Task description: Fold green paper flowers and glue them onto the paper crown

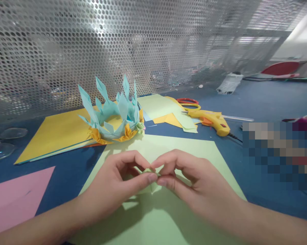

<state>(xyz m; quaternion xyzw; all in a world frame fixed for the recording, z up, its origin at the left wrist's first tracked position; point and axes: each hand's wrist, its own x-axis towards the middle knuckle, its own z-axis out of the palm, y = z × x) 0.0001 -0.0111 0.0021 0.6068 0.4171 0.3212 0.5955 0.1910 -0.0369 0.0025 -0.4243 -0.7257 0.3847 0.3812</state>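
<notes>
Between my fingertips is a small folded piece of light green paper (pixel 151 188), mostly covered by my thumbs. My left hand (pixel 127 177) pinches it from the left with thumb and forefinger. From the right, my right hand (pixel 185 173) grips its edge in the same way, the fingertips of both hands nearly touching. Beneath them lies a large light green sheet (pixel 194 146). Just beyond my hands stands a pale blue folded paper crown (pixel 102 117) with tall points, orange paper flowers (pixel 126 133) and a small green one on its band.
Yellow sheets (pixel 48 132) lie under the crown, and a pink sheet (pixel 20 194) is at left. Behind to the right are paper scraps (pixel 168 119), scissors (pixel 189 102) and a yellow glue gun (pixel 214 120) with a cord. A perforated metal screen (pixel 143 51) rises at the back.
</notes>
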